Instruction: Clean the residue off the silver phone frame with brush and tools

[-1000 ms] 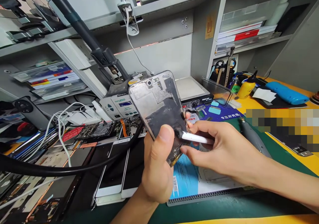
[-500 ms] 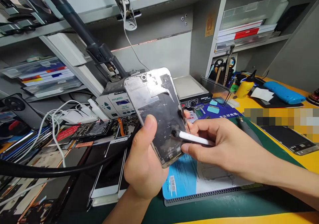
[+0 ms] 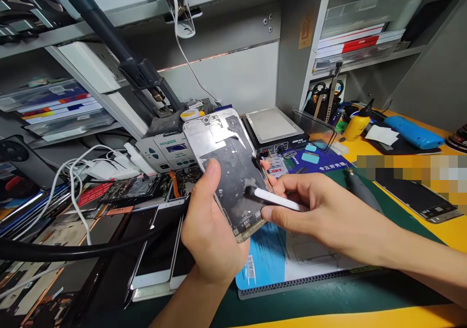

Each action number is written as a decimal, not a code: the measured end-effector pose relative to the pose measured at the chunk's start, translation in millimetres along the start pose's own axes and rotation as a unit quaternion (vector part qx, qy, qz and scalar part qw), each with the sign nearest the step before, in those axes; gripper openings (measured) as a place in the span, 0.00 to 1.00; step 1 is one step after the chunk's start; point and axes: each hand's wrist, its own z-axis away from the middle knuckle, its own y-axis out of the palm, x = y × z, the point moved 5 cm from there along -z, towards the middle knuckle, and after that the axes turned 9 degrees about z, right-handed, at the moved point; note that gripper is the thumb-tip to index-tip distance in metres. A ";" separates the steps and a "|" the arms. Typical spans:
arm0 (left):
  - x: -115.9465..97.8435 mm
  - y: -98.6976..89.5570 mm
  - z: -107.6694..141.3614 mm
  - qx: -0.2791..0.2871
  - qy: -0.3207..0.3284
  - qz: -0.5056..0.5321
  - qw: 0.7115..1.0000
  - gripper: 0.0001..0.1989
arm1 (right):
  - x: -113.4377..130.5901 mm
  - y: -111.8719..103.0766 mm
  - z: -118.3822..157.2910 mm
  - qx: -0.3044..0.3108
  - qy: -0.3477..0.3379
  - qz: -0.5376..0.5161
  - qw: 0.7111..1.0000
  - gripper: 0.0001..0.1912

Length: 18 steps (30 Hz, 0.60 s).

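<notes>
My left hand (image 3: 215, 238) is closed around the lower left of a phone screen assembly (image 3: 231, 172), thumb along its left edge. The assembly is held tilted, its back towards me, with a silvery upper part and a dark lower part marked by pale specks. My right hand (image 3: 324, 216) grips a white pen-like tool (image 3: 279, 199) with a black end, which lies over the dark back. Fingertips of this hand also reach the assembly's right edge. Below both hands a blue and white printed sheet (image 3: 266, 255) rests on a green mat (image 3: 310, 301).
Several phones and phone parts (image 3: 156, 250) cover the left side, crossed by a thick black cable (image 3: 91, 252). Behind stand a control station (image 3: 171, 150) and a flat heating plate (image 3: 272, 126). At right are a yellow bottle (image 3: 357, 127), a grey handled tool (image 3: 363, 189) and another phone panel (image 3: 412, 194).
The phone screen assembly has tipped further back and sunk slightly, and both hands still hold on. The pen-like tool has shifted a little left. The camera view has moved slightly.
</notes>
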 end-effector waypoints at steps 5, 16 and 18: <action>1.0 -1.2 -1.2 0.007 0.001 0.003 1.000 0.23 | -1.2 1.1 0.1 0.004 0.019 -0.001 1.000 0.10; 2.0 -1.2 -2.3 -0.013 -0.029 -0.003 1.000 0.25 | -5.9 -4.7 0.9 0.003 0.030 0.052 0.998 0.13; 2.5 -2.4 -2.1 -0.023 -0.027 -0.011 0.999 0.25 | -6.5 -4.3 0.3 0.000 0.037 0.055 0.998 0.15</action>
